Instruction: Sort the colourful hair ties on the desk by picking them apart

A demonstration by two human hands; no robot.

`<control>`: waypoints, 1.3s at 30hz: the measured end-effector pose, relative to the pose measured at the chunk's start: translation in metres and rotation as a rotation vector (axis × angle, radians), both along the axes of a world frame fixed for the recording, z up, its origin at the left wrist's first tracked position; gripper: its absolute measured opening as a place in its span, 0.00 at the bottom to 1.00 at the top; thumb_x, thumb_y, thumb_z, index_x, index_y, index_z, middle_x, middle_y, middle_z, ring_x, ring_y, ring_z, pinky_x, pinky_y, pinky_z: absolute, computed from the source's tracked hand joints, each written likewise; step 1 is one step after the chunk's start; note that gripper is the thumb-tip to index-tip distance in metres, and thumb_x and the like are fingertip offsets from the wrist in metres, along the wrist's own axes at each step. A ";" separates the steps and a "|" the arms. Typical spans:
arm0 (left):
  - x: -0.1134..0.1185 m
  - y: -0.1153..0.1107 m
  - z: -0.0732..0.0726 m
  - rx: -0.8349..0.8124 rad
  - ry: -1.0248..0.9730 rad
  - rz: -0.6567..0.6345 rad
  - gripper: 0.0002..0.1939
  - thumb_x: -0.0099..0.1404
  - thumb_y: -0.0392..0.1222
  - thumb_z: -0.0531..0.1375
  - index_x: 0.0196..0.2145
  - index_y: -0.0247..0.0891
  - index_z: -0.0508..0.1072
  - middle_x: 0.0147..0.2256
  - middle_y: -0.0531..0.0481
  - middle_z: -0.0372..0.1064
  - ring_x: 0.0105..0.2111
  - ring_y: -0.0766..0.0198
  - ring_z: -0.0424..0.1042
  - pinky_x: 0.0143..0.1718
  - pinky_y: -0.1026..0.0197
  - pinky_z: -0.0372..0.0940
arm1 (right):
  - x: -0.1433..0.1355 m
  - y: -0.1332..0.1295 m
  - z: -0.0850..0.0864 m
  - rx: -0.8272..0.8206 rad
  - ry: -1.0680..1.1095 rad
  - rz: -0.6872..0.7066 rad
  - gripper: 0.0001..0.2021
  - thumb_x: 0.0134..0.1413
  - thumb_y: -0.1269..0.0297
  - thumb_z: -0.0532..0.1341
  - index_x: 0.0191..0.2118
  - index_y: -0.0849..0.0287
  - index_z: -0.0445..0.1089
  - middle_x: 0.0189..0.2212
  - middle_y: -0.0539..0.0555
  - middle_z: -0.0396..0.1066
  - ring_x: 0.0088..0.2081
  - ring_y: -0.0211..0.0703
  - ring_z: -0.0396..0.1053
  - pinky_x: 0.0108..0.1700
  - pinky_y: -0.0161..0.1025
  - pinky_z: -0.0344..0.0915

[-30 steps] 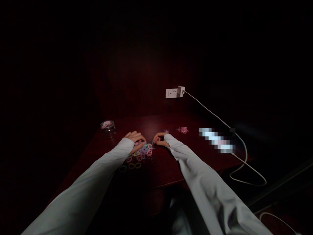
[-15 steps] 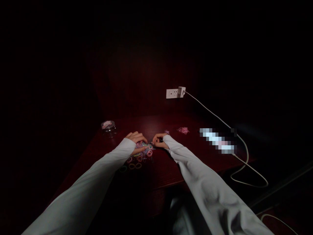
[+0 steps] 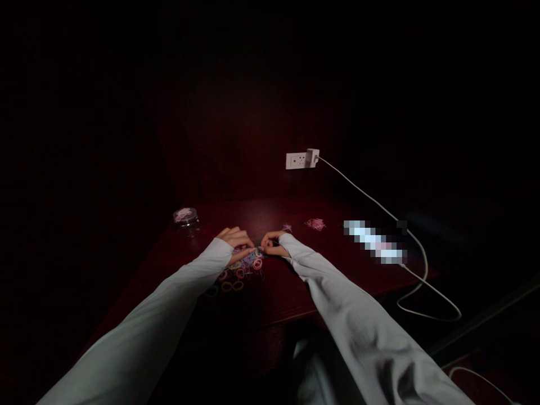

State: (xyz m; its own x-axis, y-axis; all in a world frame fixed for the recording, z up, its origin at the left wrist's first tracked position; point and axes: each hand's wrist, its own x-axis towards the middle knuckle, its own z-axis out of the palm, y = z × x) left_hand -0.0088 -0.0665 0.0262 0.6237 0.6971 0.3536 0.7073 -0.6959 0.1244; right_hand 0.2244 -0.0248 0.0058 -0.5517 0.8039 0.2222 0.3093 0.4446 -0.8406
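Note:
A loose pile of small coloured rubber bands [image 3: 242,267] lies on a dark red wooden table [image 3: 278,292]. My left hand [image 3: 235,239] rests on the far edge of the pile, its fingers curled over the bands. Just to its right, my right hand [image 3: 273,243] has its fingers pinched together at the pile's right edge; what they hold is too small and dim to make out. The two hands almost touch. Both arms wear pale long sleeves.
A small clear jar [image 3: 185,216] with pink contents stands at the table's back left. A little pink heap of bands [image 3: 315,224] lies back right. A white charger in a wall socket [image 3: 302,159] feeds a cable [image 3: 422,264] running off the table's right side.
My right hand has crept a little to the left, closer to my left hand over the pile. The left hand has barely shifted.

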 end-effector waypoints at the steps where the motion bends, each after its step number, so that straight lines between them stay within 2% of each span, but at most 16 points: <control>1: 0.000 0.000 0.000 -0.002 -0.003 0.005 0.21 0.75 0.56 0.51 0.40 0.42 0.79 0.36 0.49 0.74 0.39 0.59 0.66 0.43 0.57 0.55 | 0.000 0.000 0.000 -0.002 0.009 0.007 0.09 0.46 0.61 0.71 0.28 0.60 0.74 0.23 0.46 0.68 0.27 0.33 0.59 0.31 0.32 0.56; 5: 0.001 -0.002 0.002 0.004 -0.024 0.016 0.21 0.76 0.55 0.51 0.40 0.42 0.79 0.35 0.50 0.74 0.38 0.59 0.66 0.43 0.58 0.56 | 0.003 0.001 0.000 -0.032 0.041 0.002 0.13 0.51 0.54 0.69 0.31 0.61 0.76 0.23 0.47 0.70 0.26 0.34 0.60 0.30 0.32 0.57; 9: 0.001 -0.003 0.004 0.011 -0.037 0.014 0.20 0.76 0.54 0.51 0.40 0.42 0.79 0.33 0.50 0.72 0.37 0.60 0.65 0.42 0.58 0.56 | 0.004 0.001 -0.001 -0.028 0.023 0.026 0.14 0.57 0.54 0.64 0.34 0.61 0.79 0.27 0.51 0.75 0.30 0.37 0.65 0.35 0.34 0.61; 15: 0.002 -0.008 0.008 0.001 -0.063 0.019 0.20 0.76 0.53 0.51 0.41 0.42 0.79 0.35 0.50 0.73 0.38 0.59 0.65 0.43 0.58 0.57 | 0.006 -0.005 0.002 -0.036 0.002 0.046 0.15 0.55 0.56 0.66 0.43 0.60 0.81 0.26 0.48 0.71 0.28 0.34 0.58 0.31 0.32 0.54; 21: 0.003 -0.009 0.008 -0.005 -0.061 0.037 0.19 0.76 0.53 0.52 0.40 0.43 0.79 0.36 0.50 0.74 0.39 0.59 0.66 0.44 0.58 0.57 | 0.006 -0.011 0.011 -0.058 0.000 0.037 0.13 0.49 0.56 0.70 0.37 0.60 0.81 0.24 0.48 0.70 0.27 0.34 0.58 0.30 0.33 0.53; 26: 0.003 -0.009 0.008 0.004 -0.055 0.036 0.17 0.75 0.52 0.52 0.40 0.43 0.79 0.36 0.50 0.74 0.38 0.59 0.65 0.44 0.59 0.57 | 0.006 -0.012 0.014 -0.061 0.004 0.034 0.12 0.48 0.56 0.70 0.32 0.61 0.81 0.23 0.48 0.69 0.27 0.35 0.59 0.31 0.34 0.53; 32: 0.004 -0.009 0.010 0.003 -0.044 0.046 0.15 0.75 0.50 0.54 0.40 0.42 0.78 0.35 0.50 0.73 0.38 0.59 0.66 0.43 0.58 0.56 | 0.005 -0.012 0.012 -0.063 0.026 0.036 0.09 0.47 0.59 0.70 0.32 0.60 0.81 0.23 0.47 0.69 0.27 0.34 0.58 0.31 0.33 0.53; 39: 0.007 -0.012 0.012 -0.004 -0.049 0.074 0.14 0.75 0.49 0.55 0.39 0.42 0.78 0.34 0.51 0.73 0.37 0.60 0.66 0.42 0.59 0.56 | 0.006 -0.009 0.008 -0.036 -0.004 0.025 0.13 0.48 0.55 0.71 0.34 0.60 0.82 0.25 0.49 0.72 0.28 0.36 0.60 0.32 0.34 0.54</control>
